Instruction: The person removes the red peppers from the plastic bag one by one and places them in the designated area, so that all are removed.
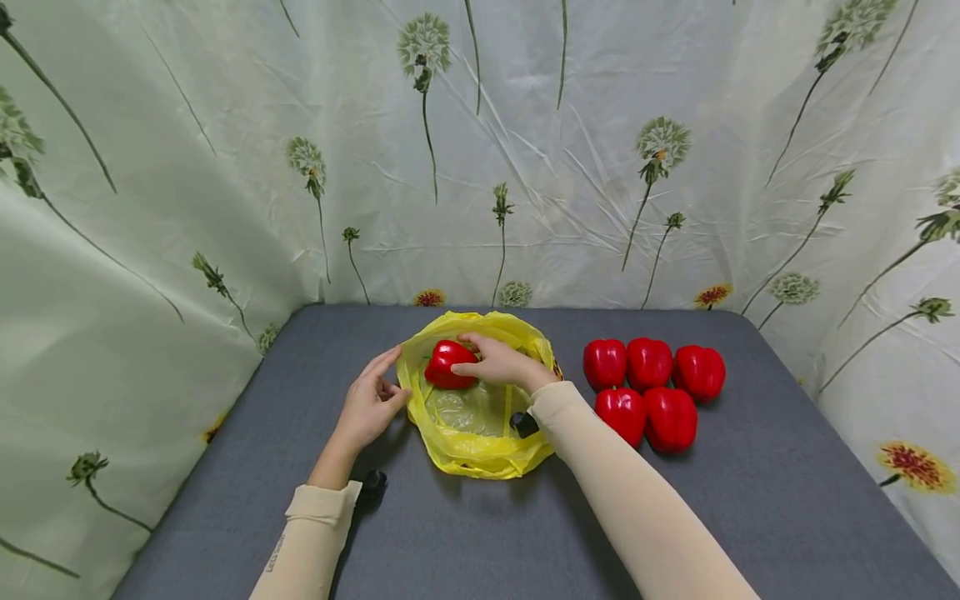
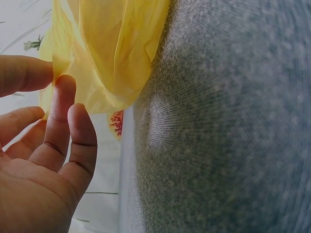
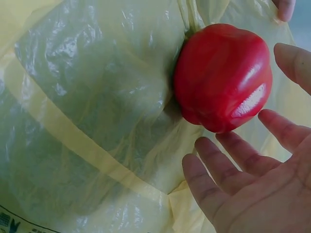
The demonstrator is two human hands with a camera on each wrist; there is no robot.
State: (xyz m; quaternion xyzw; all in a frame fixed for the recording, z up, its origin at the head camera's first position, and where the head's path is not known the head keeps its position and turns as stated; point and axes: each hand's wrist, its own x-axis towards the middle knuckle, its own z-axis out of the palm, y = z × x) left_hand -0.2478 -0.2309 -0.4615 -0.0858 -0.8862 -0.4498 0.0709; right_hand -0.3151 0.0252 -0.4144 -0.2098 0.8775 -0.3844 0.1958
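Note:
A yellow plastic bag (image 1: 480, 462) stands with its mouth wide, and a red bell pepper (image 1: 448, 365) lies inside it. My right hand (image 1: 498, 364) reaches into the bag over the pepper. In the right wrist view its fingers (image 3: 239, 155) are spread beside the pepper, with a slight gap at the thumb. My left hand (image 1: 367, 407) is at the bag's left rim. Seen from the left wrist, thumb and fingertips (image 2: 63, 90) hold the bag's thin edge (image 2: 73, 63) from both sides.
Several more red bell peppers (image 1: 649, 364) sit in two rows to the right of the bag on the dark grey tabletop (image 1: 480, 542). A white curtain (image 1: 480, 158) with a dandelion print hangs behind the table and along its sides.

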